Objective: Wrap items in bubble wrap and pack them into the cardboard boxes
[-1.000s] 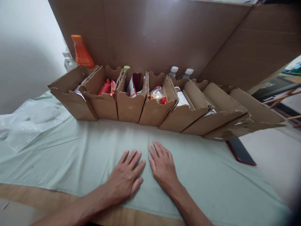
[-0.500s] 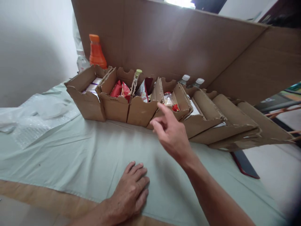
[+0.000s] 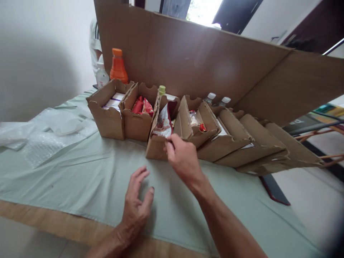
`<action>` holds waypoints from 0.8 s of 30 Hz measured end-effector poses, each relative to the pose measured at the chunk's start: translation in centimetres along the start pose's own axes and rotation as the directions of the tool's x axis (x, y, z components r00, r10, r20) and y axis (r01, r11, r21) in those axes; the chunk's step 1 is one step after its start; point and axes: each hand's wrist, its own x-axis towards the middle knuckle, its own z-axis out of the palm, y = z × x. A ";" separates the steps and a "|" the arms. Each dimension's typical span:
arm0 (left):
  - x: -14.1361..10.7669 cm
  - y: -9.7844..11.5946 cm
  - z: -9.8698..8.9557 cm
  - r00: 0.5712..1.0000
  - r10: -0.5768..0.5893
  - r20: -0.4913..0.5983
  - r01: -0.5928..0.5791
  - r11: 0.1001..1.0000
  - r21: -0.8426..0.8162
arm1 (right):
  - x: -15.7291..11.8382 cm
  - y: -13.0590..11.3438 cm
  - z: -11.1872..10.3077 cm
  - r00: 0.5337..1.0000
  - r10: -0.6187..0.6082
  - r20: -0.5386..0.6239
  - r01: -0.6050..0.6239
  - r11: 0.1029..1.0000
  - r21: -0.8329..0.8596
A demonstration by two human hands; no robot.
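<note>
My right hand [image 3: 182, 157] grips the front edge of a cardboard box [image 3: 156, 147], third from the left in a row of open boxes. This box juts out toward me from its neighbours. Inside it stands a white and dark red snack packet [image 3: 164, 122]. My left hand [image 3: 137, 200] is raised just over the green cloth, its fingers and thumb apart, holding nothing. To the left, one box [image 3: 135, 125] contains red packets [image 3: 142, 106], and the end box [image 3: 109, 123] holds white and purple cartons [image 3: 114, 102].
Bubble wrap [image 3: 51, 136] lies on the cloth at left. An orange bottle [image 3: 118, 68] and a white bottle [image 3: 101, 76] stand behind the boxes, before a tall cardboard panel [image 3: 201, 53]. More boxes [image 3: 236, 125] lean to the right. A person's sleeve [image 3: 94, 43] shows behind the panel.
My right hand has closed on the third box's front edge, and that box has come forward out of the row. My left hand has lifted from the cloth and turned, fingers apart.
</note>
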 end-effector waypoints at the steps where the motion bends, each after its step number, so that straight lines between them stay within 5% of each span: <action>1: 0.4 -0.1 -0.2 0.993 -0.111 -0.045 0.107 0.991 -0.077 | -1.9 -0.6 -0.4 1.000 -0.028 -0.004 0.028 0.999 0.016; 5: 2.2 -0.4 -1.3 0.879 -0.446 -0.169 0.370 0.862 -0.346 | -10.3 -1.3 -2.5 0.983 -0.156 -0.097 0.167 0.978 0.126; 9: 2.9 0.1 -2.0 0.870 -0.438 -0.226 0.349 0.871 -0.345 | -18.5 2.9 -5.3 0.977 -0.155 -0.148 0.178 0.972 0.154; 12: 2.1 0.9 -1.8 0.891 -0.409 -0.197 0.331 0.882 -0.335 | -23.2 7.6 -6.7 0.970 0.073 -0.233 -0.038 0.988 0.152; 14: 1.2 1.3 -1.7 0.896 -0.420 -0.141 0.351 0.867 -0.354 | -25.1 10.0 -7.0 0.894 0.279 -0.350 -0.202 0.949 0.242; 17: -0.1 1.7 -1.6 0.900 -0.435 -0.017 0.403 0.848 -0.345 | -26.7 11.6 -6.6 0.819 0.422 -0.388 -0.228 0.861 0.455; 20: -1.0 1.7 -2.0 0.900 -0.414 0.135 0.435 0.861 -0.263 | -27.9 11.4 -4.5 0.869 0.409 -0.278 -0.243 0.843 0.480; 24: -1.4 1.6 -2.2 0.899 -0.342 0.274 0.373 0.925 -0.069 | -28.7 10.5 -1.0 0.953 0.288 -0.093 -0.248 0.919 0.305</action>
